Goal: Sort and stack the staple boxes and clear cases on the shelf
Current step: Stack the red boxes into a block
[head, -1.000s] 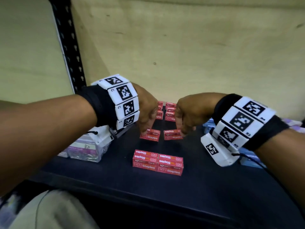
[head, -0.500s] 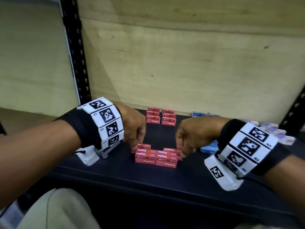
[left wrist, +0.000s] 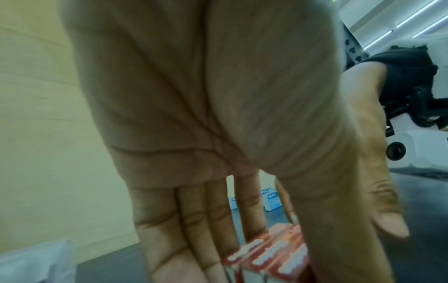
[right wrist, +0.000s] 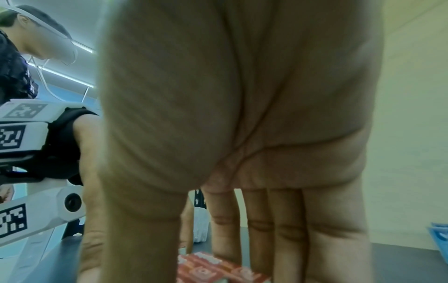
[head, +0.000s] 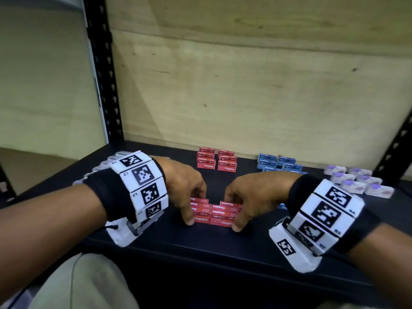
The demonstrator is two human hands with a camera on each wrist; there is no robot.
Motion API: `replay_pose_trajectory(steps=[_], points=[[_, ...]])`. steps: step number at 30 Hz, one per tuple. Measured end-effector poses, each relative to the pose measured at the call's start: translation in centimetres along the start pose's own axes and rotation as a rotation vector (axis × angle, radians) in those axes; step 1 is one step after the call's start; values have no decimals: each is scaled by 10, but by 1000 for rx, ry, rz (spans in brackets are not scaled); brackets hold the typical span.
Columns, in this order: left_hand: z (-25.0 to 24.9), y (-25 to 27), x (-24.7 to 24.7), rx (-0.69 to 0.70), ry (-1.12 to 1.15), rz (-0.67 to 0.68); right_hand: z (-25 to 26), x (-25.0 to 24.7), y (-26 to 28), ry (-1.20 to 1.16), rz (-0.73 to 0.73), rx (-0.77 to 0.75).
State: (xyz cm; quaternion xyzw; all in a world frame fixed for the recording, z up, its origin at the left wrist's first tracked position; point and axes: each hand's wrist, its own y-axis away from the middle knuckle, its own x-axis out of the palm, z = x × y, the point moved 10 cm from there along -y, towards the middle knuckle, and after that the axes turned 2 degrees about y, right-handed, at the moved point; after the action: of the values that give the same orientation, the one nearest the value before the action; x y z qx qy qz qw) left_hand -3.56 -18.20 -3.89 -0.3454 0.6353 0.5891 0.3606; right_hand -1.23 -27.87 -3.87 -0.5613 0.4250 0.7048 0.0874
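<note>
- Bracketing a low stack of red staple boxes (head: pixel 214 214) near the front of the dark shelf (head: pixel 200 259), the left hand (head: pixel 182 186) and right hand (head: pixel 252 197) pinch its two ends, thumbs in front and fingers curled behind, seemingly to square it up
- The stack's long axis runs left to right; its "Staples" labels face the person
- Farther back stands a finished red stack (head: pixel 216 161), long sides likewise across the shelf
- Blue boxes (head: pixel 278 162) and clear cases (head: pixel 359 181) sit grouped at right rear, evidently sorted by kind
</note>
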Motion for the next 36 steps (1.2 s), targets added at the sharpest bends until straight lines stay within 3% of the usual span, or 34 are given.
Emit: replay_pose_trajectory(steps=[16,23,32,36], points=[[-7,0,-2,24,9,-36,12,-2,-14,4,-9,-62],[-1,11,-28,27,111,-92,-2,-17,-8,-95,28,-82],[25,-15,-101,-42,7,-301,-54,-95,-32,-117,-267,24],[43,-44,-120,-78,-47,-303,-71,-106,-55,-102,-237,66]])
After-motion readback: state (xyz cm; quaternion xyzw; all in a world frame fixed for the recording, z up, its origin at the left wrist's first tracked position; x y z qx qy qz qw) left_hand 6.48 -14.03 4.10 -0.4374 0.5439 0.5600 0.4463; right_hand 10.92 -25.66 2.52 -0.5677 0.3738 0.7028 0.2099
